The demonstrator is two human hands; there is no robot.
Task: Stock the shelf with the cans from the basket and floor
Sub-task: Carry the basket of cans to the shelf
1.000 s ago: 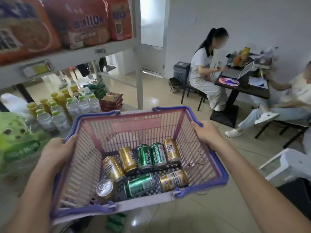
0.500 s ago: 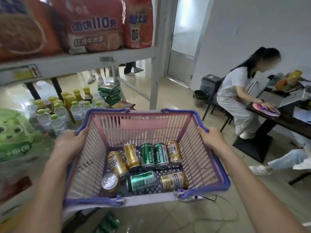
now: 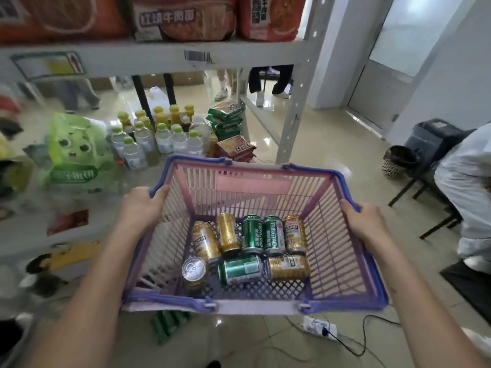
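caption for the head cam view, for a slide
Both hands, left and right, hold a pink basket of gold and green cans in front of a stocked shelf.

Green pack (image 3: 77,155) on the floor. Right of it, just beside: water bottles (image 3: 159,139); behind these, yellow-capped bottles (image 3: 170,115). Further right: stacked green packets (image 3: 225,120) above red packets (image 3: 236,148). Far right: bin (image 3: 398,160), power strip (image 3: 320,326).

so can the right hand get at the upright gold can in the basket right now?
Probably not yet: the right hand is gripping the basket rim. The upright gold can has nothing above it, so the way in is free once that hand lets go.
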